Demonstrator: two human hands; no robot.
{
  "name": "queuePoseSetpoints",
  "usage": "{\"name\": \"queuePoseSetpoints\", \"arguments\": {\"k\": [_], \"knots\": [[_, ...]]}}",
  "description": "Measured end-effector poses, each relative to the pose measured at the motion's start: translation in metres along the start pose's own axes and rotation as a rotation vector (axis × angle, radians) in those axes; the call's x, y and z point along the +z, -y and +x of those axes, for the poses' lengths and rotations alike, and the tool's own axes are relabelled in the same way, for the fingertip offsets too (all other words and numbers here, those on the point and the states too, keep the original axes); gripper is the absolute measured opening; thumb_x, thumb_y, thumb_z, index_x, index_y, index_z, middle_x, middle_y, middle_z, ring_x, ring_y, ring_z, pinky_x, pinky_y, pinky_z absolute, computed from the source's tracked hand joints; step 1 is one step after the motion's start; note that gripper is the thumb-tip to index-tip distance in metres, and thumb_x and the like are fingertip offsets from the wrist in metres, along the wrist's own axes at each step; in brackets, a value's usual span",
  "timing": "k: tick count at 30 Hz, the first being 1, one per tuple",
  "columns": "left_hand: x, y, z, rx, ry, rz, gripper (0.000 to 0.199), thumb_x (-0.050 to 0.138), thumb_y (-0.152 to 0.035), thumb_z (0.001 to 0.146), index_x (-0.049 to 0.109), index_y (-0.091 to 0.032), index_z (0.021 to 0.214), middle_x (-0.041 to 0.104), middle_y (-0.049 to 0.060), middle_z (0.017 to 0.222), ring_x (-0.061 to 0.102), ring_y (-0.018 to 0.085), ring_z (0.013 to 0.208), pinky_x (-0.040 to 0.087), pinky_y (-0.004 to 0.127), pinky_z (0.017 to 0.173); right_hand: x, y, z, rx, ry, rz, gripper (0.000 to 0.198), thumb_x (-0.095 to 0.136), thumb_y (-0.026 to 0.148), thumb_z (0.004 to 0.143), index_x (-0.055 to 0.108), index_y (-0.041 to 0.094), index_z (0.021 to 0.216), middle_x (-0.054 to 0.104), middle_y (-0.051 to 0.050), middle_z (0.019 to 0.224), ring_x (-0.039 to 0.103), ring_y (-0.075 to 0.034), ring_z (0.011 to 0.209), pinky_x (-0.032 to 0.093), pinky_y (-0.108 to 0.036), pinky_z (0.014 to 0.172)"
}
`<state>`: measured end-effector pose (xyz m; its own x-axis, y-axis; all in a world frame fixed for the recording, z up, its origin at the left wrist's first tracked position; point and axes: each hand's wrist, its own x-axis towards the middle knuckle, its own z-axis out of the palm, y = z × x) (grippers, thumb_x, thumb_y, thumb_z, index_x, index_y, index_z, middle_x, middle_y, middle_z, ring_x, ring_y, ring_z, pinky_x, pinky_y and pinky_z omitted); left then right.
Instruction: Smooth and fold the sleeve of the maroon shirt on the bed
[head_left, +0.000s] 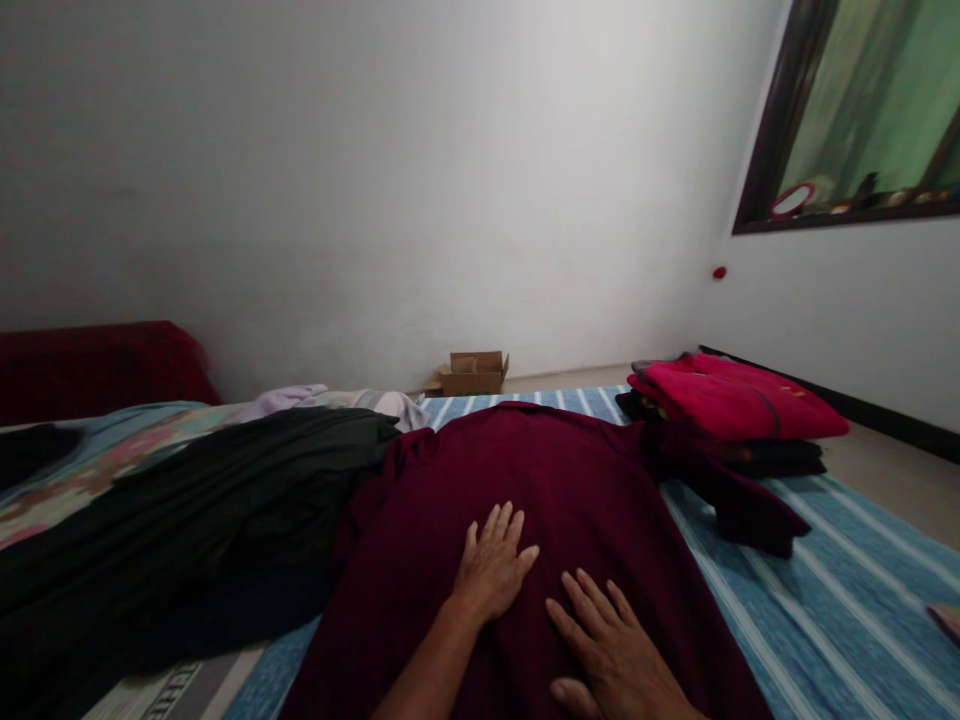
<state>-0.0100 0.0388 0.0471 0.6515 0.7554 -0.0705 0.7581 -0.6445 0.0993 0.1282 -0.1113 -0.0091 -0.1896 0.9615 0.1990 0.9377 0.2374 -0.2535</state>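
Observation:
A dark maroon long-sleeved top (517,460) lies spread out on the bed, its collar end pointing away from me. My left hand (491,565) rests flat on the middle of the cloth, fingers stretched. Lower and to the right, my right hand (611,640) also lies on the fabric with its fingers apart. Neither hand grips anything. The top's right-side sleeve reaches out over the striped sheet, beside a stack of folded clothes. Its left side meets a dark garment, and the sleeve there is partly hidden in the folds.
Folded clothes with a bright pink garment (739,395) on top stand at the right on the blue striped sheet (847,560). Dark clothing (225,510) is heaped at the left. Beyond the bed, an open cardboard box (472,375) sits by the wall.

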Motion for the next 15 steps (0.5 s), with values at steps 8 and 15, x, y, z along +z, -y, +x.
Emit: {"name": "queuePoseSetpoints", "arguments": {"k": [8,15], "knots": [[0.008,0.003,0.001,-0.006,-0.024,0.026,0.061,0.026,-0.047,0.088,0.027,-0.017,0.140,0.017,0.009,0.148,0.012,0.027,0.137,0.016,0.054,0.106,-0.030,-0.008,0.018,0.163,-0.052,0.049,0.051,0.038,0.051,0.088,0.048,0.022,0.129,0.043,-0.012,0.137,0.039,-0.027,0.125,0.034,-0.042,0.100],[0.018,0.006,0.004,-0.002,-0.067,0.056,0.060,0.027,-0.048,0.088,0.031,-0.016,0.139,0.021,0.010,0.147,0.015,0.027,0.136,0.018,0.052,0.107,-0.070,-0.089,0.097,0.597,-0.129,0.048,0.032,0.037,0.023,0.088,0.068,0.021,0.090,0.068,-0.006,0.089,0.062,-0.017,0.085,0.041,-0.022,0.074]]}}
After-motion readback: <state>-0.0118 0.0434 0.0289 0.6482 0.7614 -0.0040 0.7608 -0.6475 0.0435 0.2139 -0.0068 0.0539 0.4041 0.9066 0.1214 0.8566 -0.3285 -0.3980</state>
